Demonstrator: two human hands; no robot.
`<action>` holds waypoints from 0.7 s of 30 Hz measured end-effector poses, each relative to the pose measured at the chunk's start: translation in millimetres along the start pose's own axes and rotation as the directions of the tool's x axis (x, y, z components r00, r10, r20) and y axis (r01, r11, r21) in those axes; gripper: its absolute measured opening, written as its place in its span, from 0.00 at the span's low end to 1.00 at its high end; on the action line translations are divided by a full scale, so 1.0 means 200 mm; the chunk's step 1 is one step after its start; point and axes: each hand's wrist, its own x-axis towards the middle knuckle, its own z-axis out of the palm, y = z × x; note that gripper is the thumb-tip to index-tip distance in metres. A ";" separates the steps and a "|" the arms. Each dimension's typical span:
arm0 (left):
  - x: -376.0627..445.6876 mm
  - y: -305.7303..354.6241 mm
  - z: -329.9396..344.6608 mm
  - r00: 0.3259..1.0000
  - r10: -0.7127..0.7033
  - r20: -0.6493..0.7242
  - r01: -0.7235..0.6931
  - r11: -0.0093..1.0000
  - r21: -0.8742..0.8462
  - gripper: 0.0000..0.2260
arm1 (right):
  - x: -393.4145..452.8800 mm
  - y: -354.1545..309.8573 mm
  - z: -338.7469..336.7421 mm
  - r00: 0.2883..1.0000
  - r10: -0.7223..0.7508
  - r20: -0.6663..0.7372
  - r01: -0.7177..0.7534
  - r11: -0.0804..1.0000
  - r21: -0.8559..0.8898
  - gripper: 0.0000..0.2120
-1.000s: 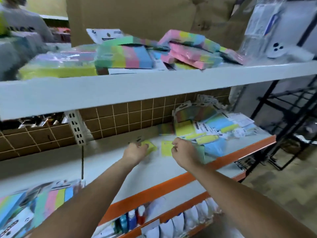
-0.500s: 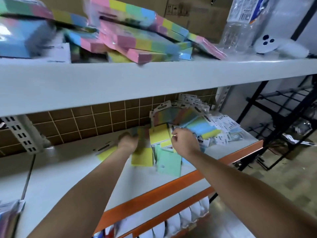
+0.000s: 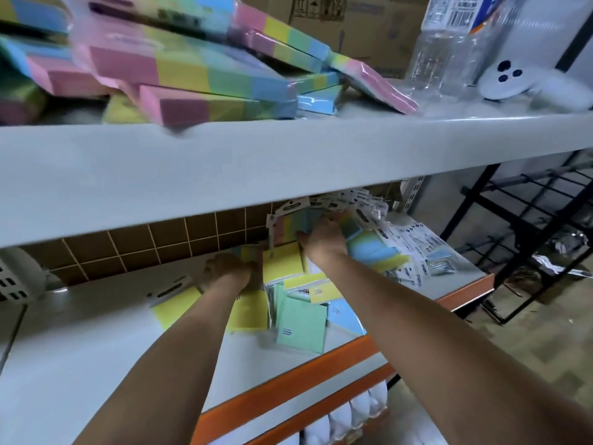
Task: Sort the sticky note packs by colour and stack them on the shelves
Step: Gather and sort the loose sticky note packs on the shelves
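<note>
On the middle shelf (image 3: 96,364), loose packs lie between my arms: yellow ones (image 3: 176,306) (image 3: 282,263), a green pack (image 3: 301,326) and a blue pack (image 3: 345,316). A fanned pile of multicolour packs (image 3: 372,248) leans at the back right. My left hand (image 3: 224,271) is curled at the edge of a small multicolour pack (image 3: 248,254) standing against the tiled wall. My right hand (image 3: 324,239) reaches into the fanned pile with its fingers stretched over the packs; its fingertips are partly hidden under the upper shelf.
The upper shelf (image 3: 288,162) carries several large pastel multicolour packs (image 3: 192,75), a wrapped bundle of water bottles (image 3: 449,49) and a white device (image 3: 503,78). A black wire rack (image 3: 529,236) stands to the right. White bottles (image 3: 346,419) fill the shelf below.
My right hand has moved from the yellow pack deeper into the fanned pile at the back. My left hand stays at the small multicolour pack. The view has moved closer and tilted up.
</note>
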 end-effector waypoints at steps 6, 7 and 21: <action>0.04 0.01 0.00 0.999 0.031 -0.029 -0.026 0.985 0.172 0.32 | 0.10 -0.04 0.10 0.995 0.100 -0.022 -0.099 0.995 0.017 0.42; 0.04 0.01 0.00 0.999 0.039 -0.023 -0.035 0.987 0.160 0.31 | 0.10 -0.05 0.11 0.992 0.121 -0.038 -0.121 0.993 -0.003 0.43; -0.02 0.06 0.02 1.000 -0.001 0.011 0.004 0.956 -0.295 0.22 | 0.08 -0.11 0.11 0.966 0.250 -0.060 -0.253 0.965 -0.061 0.34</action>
